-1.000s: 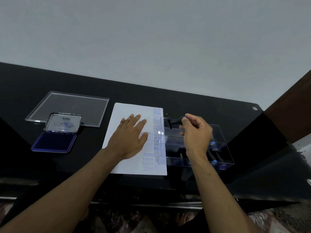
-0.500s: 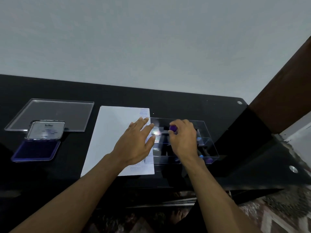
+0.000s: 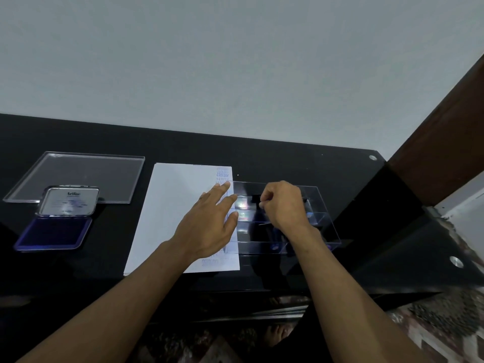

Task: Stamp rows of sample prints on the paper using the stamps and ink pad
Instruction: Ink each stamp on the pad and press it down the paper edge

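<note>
A white paper (image 3: pixel 172 205) lies on the black glass table, with a column of blue prints (image 3: pixel 222 175) down its right edge. My left hand (image 3: pixel 209 224) rests flat on that edge, fingers straight and reaching the clear plastic stamp box (image 3: pixel 324 213) beside it. Inside the box, my right hand (image 3: pixel 282 205) has curled fingers pinching a black stamp (image 3: pixel 255 198) near the box's far left corner. Other stamps in the box show only dimly behind the hand. The open ink pad (image 3: pixel 52 233) with its raised lid (image 3: pixel 69 201) sits at the far left.
A clear flat box lid (image 3: pixel 78 174) lies behind the ink pad. The table's (image 3: pixel 288 158) right corner carries metal fittings (image 3: pixel 372 157), and a brown wooden panel (image 3: pixel 440 142) rises just past it. Patterned floor shows below the near edge.
My right hand went from holding the stamp above the box's left end down into the box. My left hand slid right toward the paper's stamped edge. The view shifted.
</note>
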The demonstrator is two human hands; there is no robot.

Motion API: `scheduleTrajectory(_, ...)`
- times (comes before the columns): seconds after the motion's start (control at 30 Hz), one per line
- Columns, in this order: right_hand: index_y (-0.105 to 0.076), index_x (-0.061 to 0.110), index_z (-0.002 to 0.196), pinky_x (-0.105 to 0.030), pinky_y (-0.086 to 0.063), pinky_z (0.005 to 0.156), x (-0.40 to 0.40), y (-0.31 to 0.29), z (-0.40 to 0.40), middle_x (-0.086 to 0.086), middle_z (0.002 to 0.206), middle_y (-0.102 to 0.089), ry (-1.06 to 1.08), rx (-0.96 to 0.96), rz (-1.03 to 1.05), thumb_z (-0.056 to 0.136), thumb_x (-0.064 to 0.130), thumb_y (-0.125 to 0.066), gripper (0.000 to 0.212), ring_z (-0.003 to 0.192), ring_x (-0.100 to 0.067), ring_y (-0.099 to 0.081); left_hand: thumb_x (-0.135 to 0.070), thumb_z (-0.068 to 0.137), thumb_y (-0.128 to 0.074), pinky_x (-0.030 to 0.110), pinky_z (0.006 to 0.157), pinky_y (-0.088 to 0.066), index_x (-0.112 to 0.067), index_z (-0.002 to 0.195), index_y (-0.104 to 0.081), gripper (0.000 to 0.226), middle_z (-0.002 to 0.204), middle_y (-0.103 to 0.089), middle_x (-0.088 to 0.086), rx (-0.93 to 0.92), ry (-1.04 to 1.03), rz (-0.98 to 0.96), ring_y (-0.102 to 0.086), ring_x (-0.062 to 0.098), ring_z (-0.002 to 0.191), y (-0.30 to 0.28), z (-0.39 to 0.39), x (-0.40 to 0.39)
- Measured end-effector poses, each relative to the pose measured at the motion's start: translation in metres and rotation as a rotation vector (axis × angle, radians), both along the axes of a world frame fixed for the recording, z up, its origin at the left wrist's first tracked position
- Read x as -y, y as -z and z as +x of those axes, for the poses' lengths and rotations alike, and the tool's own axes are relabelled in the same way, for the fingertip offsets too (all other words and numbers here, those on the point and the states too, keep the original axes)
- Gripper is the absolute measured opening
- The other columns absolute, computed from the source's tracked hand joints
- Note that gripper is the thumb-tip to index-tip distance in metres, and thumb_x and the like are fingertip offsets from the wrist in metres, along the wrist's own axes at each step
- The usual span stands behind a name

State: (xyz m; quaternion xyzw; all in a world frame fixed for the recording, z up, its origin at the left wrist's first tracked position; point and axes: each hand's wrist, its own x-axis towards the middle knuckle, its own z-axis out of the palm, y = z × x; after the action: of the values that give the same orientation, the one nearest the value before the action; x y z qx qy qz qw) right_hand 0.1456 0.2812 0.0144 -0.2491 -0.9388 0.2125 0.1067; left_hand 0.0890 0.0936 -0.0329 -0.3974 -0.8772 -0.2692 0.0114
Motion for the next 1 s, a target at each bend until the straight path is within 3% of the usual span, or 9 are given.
scheduleTrajectory(0.07,-0.070,0.021,0.076,-0.013,-0.042,0.053,0.001,-0.002,0.002,0.003,0.085,-0.067,-0.005,-0.005,-0.027,0.083,0.007,-0.072,0.016,0.068,-0.005,-0.060,-0.051,0.099,-0.032,0.031,0.117,-0.013,-0.021,0.149,-0.046,0.060,0.165,-0.024,-0.002,-0.004,0.001,0.002,-0.021,0.020,0.153,0.000,0.000,0.000)
scheduleTrajectory(0.2,-0.075,0.016,0.090,-0.019,-0.052,0.067,0.004,-0.005,0.007,0.001,0.088,-0.069,-0.019,-0.033,-0.062,0.085,0.011,-0.073,0.007,0.075,-0.009,-0.063,-0.053,0.097,-0.031,0.030,0.116,-0.014,-0.022,0.150,-0.044,0.063,0.165,-0.022,-0.003,0.015,-0.005,0.001,-0.020,0.020,0.153,-0.002,0.002,0.000)
scheduleTrajectory(0.3,-0.075,0.017,0.097,-0.009,-0.042,0.062,0.004,-0.007,0.015,0.002,0.090,-0.068,-0.026,-0.065,-0.063,0.086,0.014,-0.074,0.011,0.074,-0.006,-0.061,-0.053,0.097,-0.032,0.030,0.116,-0.015,-0.021,0.150,-0.045,0.063,0.165,-0.023,-0.002,0.013,-0.005,0.006,-0.021,0.021,0.153,-0.003,0.002,0.000)
scheduleTrajectory(0.43,-0.073,0.019,0.094,-0.008,-0.039,0.062,0.004,-0.014,0.030,0.010,0.082,-0.060,-0.037,-0.073,-0.034,0.085,0.016,-0.075,0.010,0.073,-0.002,-0.057,-0.051,0.098,-0.036,0.034,0.118,-0.018,-0.020,0.148,-0.047,0.059,0.163,-0.028,0.001,0.014,0.030,0.029,-0.022,0.021,0.152,-0.004,0.007,0.000)
scheduleTrajectory(0.57,-0.071,0.023,0.089,-0.027,-0.056,0.075,0.006,-0.019,0.046,0.005,0.088,-0.067,-0.101,0.117,-0.009,0.083,0.019,-0.076,0.008,0.082,-0.010,-0.064,-0.047,0.100,-0.038,0.039,0.122,-0.024,-0.019,0.147,-0.049,0.056,0.160,-0.035,0.000,0.000,0.106,0.050,-0.020,0.018,0.153,-0.005,0.017,0.003)
scheduleTrajectory(0.67,-0.073,0.026,0.091,-0.037,-0.058,0.080,0.010,-0.020,0.053,0.002,0.094,-0.070,-0.145,0.287,0.014,0.083,0.021,-0.075,0.009,0.091,-0.014,-0.063,-0.048,0.100,-0.037,0.039,0.122,-0.023,-0.018,0.147,-0.050,0.057,0.158,-0.039,0.000,0.000,0.132,0.042,-0.019,0.017,0.153,-0.006,0.023,0.007)
scheduleTrajectory(0.87,-0.074,0.019,0.101,-0.040,-0.057,0.083,0.016,-0.028,0.045,-0.002,0.101,-0.071,-0.295,0.505,0.159,0.092,0.016,-0.058,0.019,0.089,-0.020,-0.064,-0.055,0.097,-0.031,0.035,0.121,-0.016,-0.020,0.151,-0.043,0.065,0.161,-0.033,-0.003,0.045,0.121,-0.004,-0.016,0.014,0.153,-0.007,0.025,0.014)
scheduleTrajectory(1.0,-0.075,0.021,0.107,-0.034,-0.054,0.090,0.018,-0.041,0.040,0.007,0.109,-0.071,-0.402,0.617,0.161,0.093,0.009,-0.051,0.030,0.095,-0.016,-0.064,-0.057,0.096,-0.030,0.032,0.121,-0.012,-0.022,0.152,-0.040,0.067,0.163,-0.029,-0.005,0.051,0.117,-0.021,-0.015,0.013,0.153,-0.008,0.024,0.015)
